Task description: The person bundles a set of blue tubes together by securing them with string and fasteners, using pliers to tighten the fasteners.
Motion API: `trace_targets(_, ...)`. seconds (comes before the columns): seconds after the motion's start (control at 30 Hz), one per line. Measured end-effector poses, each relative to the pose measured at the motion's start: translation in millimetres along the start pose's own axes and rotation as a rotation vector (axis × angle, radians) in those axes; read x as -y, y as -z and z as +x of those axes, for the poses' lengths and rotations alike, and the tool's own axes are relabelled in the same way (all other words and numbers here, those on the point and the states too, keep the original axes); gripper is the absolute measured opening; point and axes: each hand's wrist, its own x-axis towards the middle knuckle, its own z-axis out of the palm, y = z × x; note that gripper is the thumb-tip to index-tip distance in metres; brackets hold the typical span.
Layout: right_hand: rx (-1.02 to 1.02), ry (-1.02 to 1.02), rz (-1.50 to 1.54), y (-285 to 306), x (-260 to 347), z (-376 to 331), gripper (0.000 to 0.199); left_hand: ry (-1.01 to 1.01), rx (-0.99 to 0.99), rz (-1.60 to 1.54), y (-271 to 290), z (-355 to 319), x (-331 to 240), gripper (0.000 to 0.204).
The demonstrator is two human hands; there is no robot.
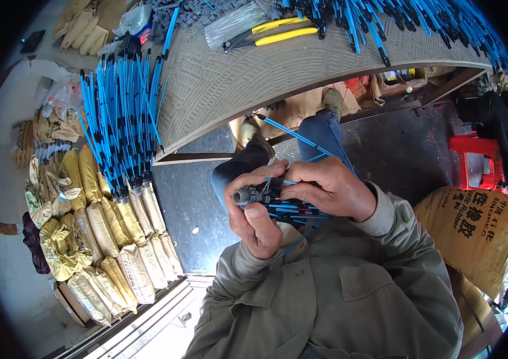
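Note:
My left hand (255, 230) is closed around a grey ribbed, threaded fitting (244, 197) and the dark connectors behind it. Thin blue tubes (293, 210) with black pieces run from there below my right hand, over my lap. Against the same cluster, my right hand (340, 188) is closed in a pinch; what sits between thumb and forefinger is hidden. A fine strand, perhaps wire, shows between the hands. One longer blue tube (293, 133) sticks out past my knees toward the table, with a dark piece at its far end.
On the patterned table (218, 90) lie yellow-handled pliers (284, 37), a sheaf of silvery wires (236, 24), grey fittings (182, 21) and many blue tubes (373, 21). More blue tubes (125, 119) rest over packed bags (101, 230) at left. A red stool (457, 143) and yellow-brown sack (466, 233) stand right.

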Motion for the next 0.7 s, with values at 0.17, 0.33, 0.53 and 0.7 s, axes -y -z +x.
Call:
trace_targets(0.17, -0.032, 0.084, -0.272, -1, 5, -1, 0.010, -0.002, -0.055, 0.081, -5, 3, -2, 0.044)
trace_targets(0.33, -0.206, 0.296, -0.578, 0, 19, 8, 0.005, -0.006, -0.056, 0.041, -7, 7, 0, 0.030)
trace_targets(0.53, -0.293, 0.294, -0.472, -11, 5, 7, 0.006, 0.042, -0.124, 0.078, -8, 11, -3, 0.021)
trace_targets(0.7, -0.375, 0.237, -0.420, -16, 11, 11, 0.006, 0.054, -0.128, 0.183, -7, 12, -8, 0.018)
